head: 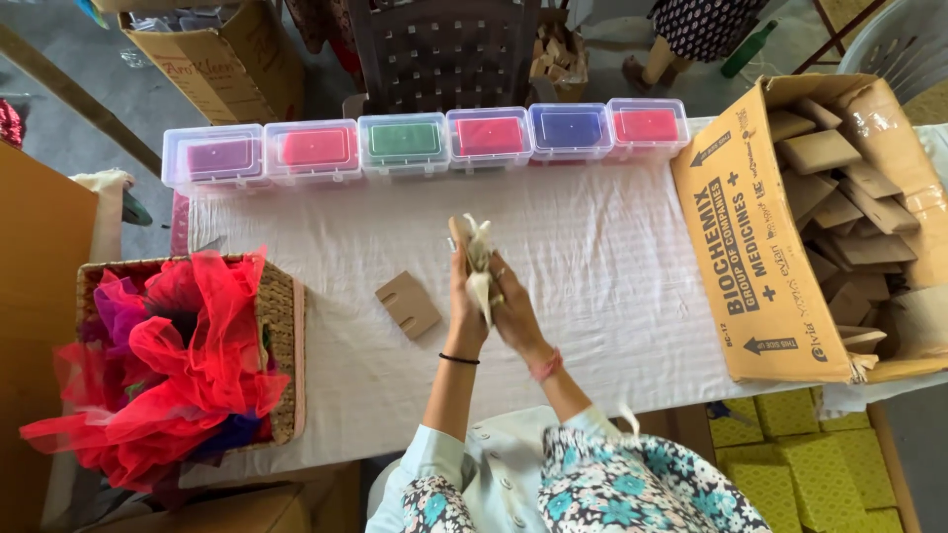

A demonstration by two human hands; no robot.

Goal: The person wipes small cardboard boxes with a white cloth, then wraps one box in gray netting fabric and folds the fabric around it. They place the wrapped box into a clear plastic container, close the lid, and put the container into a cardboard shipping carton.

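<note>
Both hands are working together over the middle of the table (612, 266), a little nearer its front edge than its back. The left hand (462, 296) is gripping a small brown card (458, 233) upright, fingers clenched around its lower part. The right hand (513, 314) is pressing against it from the other side, fingers pinching a pale cloth (481, 259) that is bunching over the card's top and hanging down between the palms.

By my reading, the wrapping step is in hand: the cloth is being drawn around the card and is not yet lying smooth. The next move seems to call for a firm hold by the left hand while the right pulls the loose end taut, without letting the bunch slip off the top.

A second card (409, 304) is lying flat just left of the hands. A basket (282, 326) of red netting (168, 365) is sitting at the left edge, six lidded boxes (425, 140) are lining the back edge, and a carton (780, 227) of more cards is resting open at the right edge.
</note>
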